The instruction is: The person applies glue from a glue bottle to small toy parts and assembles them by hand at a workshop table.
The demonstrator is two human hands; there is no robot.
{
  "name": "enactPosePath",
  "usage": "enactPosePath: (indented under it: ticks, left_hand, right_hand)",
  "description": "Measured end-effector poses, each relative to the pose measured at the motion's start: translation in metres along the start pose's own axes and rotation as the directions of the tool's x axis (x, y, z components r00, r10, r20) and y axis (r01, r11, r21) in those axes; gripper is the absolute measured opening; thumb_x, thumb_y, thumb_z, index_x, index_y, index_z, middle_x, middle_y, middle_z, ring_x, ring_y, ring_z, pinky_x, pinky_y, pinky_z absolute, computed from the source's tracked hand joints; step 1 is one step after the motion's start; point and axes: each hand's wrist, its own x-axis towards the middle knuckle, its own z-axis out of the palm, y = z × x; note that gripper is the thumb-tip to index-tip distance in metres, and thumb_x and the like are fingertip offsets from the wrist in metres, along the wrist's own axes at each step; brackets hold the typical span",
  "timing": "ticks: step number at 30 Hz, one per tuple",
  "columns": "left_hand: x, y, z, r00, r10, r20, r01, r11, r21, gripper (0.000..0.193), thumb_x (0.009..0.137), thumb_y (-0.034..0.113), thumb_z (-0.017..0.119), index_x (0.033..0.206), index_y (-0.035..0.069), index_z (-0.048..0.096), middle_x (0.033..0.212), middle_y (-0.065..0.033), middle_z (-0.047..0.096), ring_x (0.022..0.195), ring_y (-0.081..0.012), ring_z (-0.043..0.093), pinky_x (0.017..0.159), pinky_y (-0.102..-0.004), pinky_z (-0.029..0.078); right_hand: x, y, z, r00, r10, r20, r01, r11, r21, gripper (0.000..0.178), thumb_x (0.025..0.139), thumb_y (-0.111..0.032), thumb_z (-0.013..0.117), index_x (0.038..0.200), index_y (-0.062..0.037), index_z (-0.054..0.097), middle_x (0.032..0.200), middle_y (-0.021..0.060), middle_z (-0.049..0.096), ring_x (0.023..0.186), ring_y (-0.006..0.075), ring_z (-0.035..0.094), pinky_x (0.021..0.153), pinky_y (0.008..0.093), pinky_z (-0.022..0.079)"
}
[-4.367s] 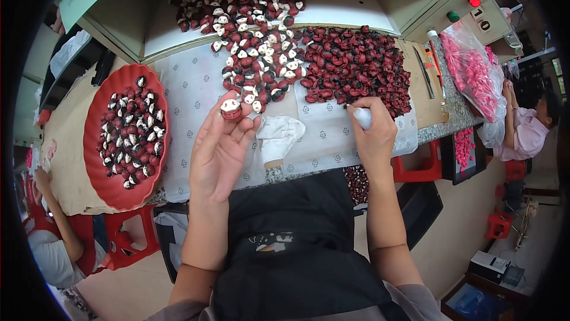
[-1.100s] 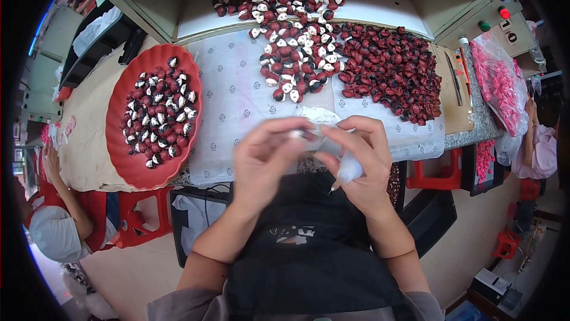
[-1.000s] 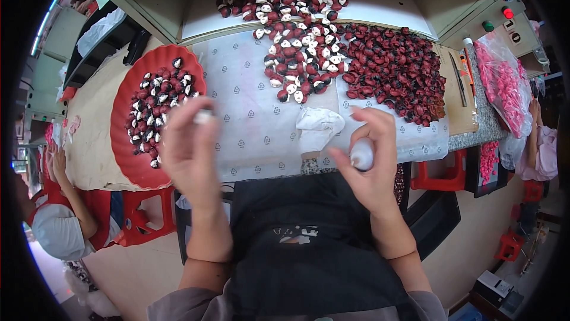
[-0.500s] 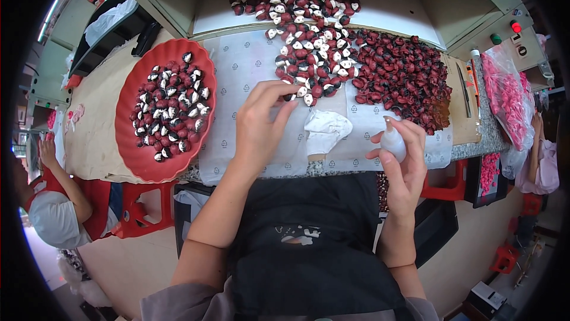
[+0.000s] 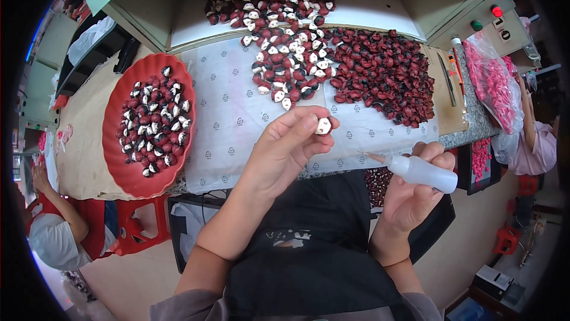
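The granite-edged bench [image 5: 478,120] carried everything, with a white printed sheet [image 5: 219,113] spread along its near edge; a red scalloped dish [image 5: 111,125] stood toward the left end, its lower rim close to the near edge; the heads in it, dark red and black with white faces, seemed the finished share, and a modest one.

Much more looked left to do: a broad pile of dark red shells [image 5: 383,78] lay toward the bench's right end, apparently unused; beside it, touching, a heap of white-faced heads [image 5: 291,63] ran over the back edge into the cabinet; going by the heaps, the work seemed well short of complete.

The left hand [image 5: 282,152], above the near edge, pinched one head between thumb and fingers; the right hand [image 5: 412,199] curled around a white squeeze bottle [image 5: 428,174], its nozzle aimed left, apart from the head; the pinched head [image 5: 323,126] showed its white face with small dark marks, and appeared to be midway; whether any liquid was on it could not be told.
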Motion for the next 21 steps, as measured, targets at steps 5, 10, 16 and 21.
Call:
enactPosePath:
  ticks: [5, 10, 16, 21]
  left_hand:
    - [-0.005, -0.002, 0.005, 0.996, -0.092, -0.021, 0.093, 0.995, 0.026, 0.032, 0.083, 0.013, 0.048, 0.112, -0.002, 0.045, 0.097, -0.0124, 0.056, 0.080, -0.0131, 0.057, 0.073, -0.0247, 0.047]
    - [-0.008, -0.009, 0.006, 0.994, -0.078, 0.080, 0.082, 0.995, -0.047, 0.032, 0.084, 0.015, 0.047, 0.111, -0.002, 0.045, 0.097, -0.0134, 0.055, 0.081, -0.0140, 0.057, 0.074, -0.0249, 0.047]
    - [-0.011, -0.012, 0.008, 0.991, -0.094, 0.097, 0.100, 0.993, -0.067, 0.034, 0.085, 0.019, 0.046, 0.111, -0.002, 0.046, 0.096, -0.0143, 0.056, 0.081, -0.0149, 0.057, 0.073, -0.0250, 0.047]
    - [-0.011, -0.013, 0.008, 0.988, -0.099, 0.118, 0.106, 0.993, -0.053, 0.034, 0.085, 0.020, 0.045, 0.111, -0.003, 0.045, 0.096, -0.0147, 0.056, 0.081, -0.0151, 0.057, 0.074, -0.0249, 0.047]
  right_hand:
    - [-0.007, -0.007, -0.003, 0.969, -0.168, 0.179, 0.201, 0.962, -0.182, 0.042, 0.065, -0.026, 0.070, 0.086, -0.0073, 0.038, 0.081, 0.0037, 0.038, 0.064, 0.0107, 0.038, 0.055, 0.0216, 0.036]
    - [-0.011, -0.008, -0.001, 0.873, -0.281, 0.399, 0.410, 0.866, -0.287, 0.044, 0.064, -0.029, 0.071, 0.086, -0.0089, 0.038, 0.080, 0.0040, 0.039, 0.058, 0.0116, 0.039, 0.047, 0.0211, 0.036]
    - [-0.016, -0.008, -0.001, 0.801, -0.249, 0.545, 0.468, 0.828, -0.309, 0.043, 0.062, -0.017, 0.074, 0.089, -0.0092, 0.042, 0.083, 0.0045, 0.042, 0.059, 0.0138, 0.043, 0.048, 0.0223, 0.039]
    - [-0.014, -0.011, 0.002, 0.810, -0.213, 0.546, 0.459, 0.811, -0.364, 0.043, 0.061, -0.017, 0.074, 0.089, -0.0103, 0.042, 0.083, 0.0037, 0.042, 0.059, 0.0146, 0.044, 0.049, 0.0234, 0.040]
